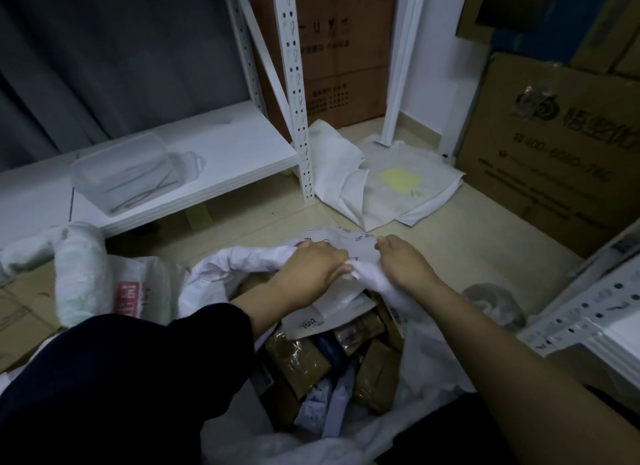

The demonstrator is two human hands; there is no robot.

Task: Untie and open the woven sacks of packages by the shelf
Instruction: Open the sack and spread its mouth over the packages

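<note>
The white metal slotted shelf (pixel 221 160) fills ten o'clock, with flattened white woven sacks (pixel 377 184) lying emptied on the pale floor at one o'clock; lower, at six o'clock, the big crumpled white woven sack (pixel 239 267) already gapes, brown taped packages (pixel 301 360) showing inside, so its tie seems undone. The left hand (pixel 311 270) and right hand (pixel 403 262) sit close together at the far rim, each clamped on a fold of fabric; I judge only spreading the mouth wider remains.
</note>
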